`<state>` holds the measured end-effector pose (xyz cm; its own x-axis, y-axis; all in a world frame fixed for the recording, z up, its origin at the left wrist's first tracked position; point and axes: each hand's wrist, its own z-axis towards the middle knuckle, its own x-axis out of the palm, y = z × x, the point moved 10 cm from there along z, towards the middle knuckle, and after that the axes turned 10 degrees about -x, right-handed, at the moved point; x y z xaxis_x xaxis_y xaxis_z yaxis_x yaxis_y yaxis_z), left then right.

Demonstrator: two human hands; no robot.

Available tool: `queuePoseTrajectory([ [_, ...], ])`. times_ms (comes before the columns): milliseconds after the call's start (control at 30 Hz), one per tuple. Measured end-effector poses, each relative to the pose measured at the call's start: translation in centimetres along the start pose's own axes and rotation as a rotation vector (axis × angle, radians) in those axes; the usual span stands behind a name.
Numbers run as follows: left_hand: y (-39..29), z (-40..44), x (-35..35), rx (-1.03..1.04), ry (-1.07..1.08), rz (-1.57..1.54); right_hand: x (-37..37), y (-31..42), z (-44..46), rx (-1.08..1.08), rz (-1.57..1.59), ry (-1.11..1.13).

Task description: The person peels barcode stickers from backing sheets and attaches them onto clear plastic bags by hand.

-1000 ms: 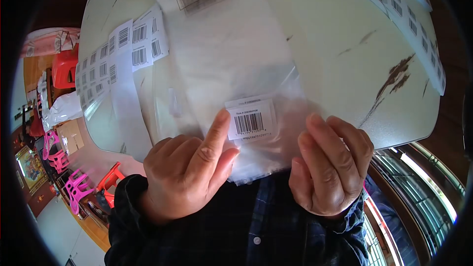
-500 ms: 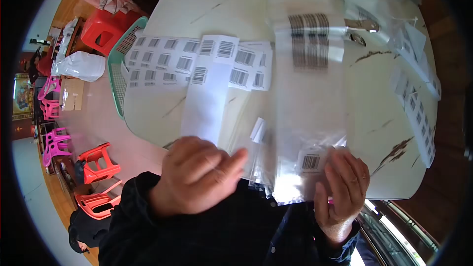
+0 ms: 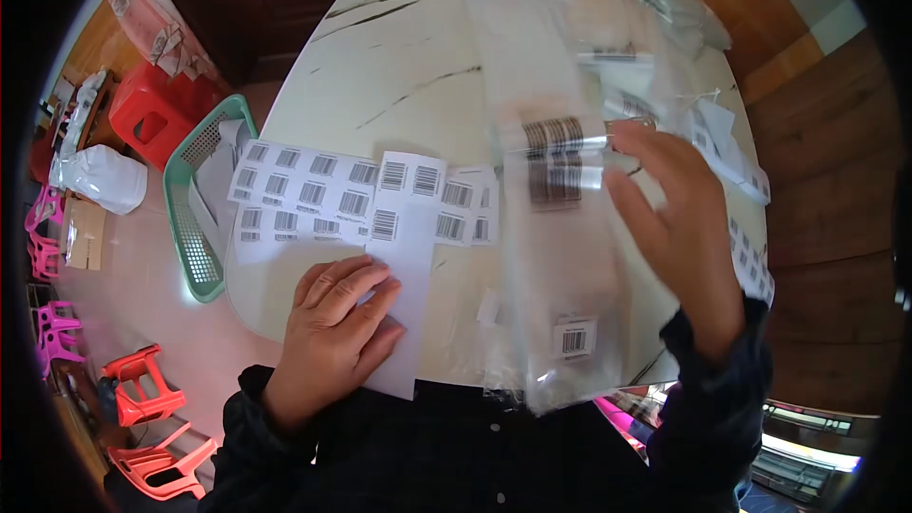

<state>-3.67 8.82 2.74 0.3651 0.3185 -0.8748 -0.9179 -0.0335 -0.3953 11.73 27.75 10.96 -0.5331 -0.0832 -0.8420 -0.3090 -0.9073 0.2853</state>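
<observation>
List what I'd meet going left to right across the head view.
Pink stools, green basket, left hand, small barcode label on the plastic bag, right hand.

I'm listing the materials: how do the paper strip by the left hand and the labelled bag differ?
The strip is opaque white; the bag is see-through plastic.
The strip is narrower than the bag.
The strip shows three barcodes toward its far end; the bag has a small barcode label toward its near end.
Both lie lengthwise on the table.
</observation>
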Motion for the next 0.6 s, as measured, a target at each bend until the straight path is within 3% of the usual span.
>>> queuePoseTrajectory([
  [267,1.0,-1.2,-0.4,-0.051,-0.004,-0.057,7.6,-8.0,6.8,-0.056,-0.245,0.032],
  [400,1.1,-1.4,-0.6,-0.056,-0.008,-0.064,11.8,-11.0,7.6,0.161,-0.01,0.424],
  [600,1.3,-1.4,-0.7,-0.059,-0.033,-0.09,10.7,-11.1,7.6,0.249,-0.16,0.295],
])
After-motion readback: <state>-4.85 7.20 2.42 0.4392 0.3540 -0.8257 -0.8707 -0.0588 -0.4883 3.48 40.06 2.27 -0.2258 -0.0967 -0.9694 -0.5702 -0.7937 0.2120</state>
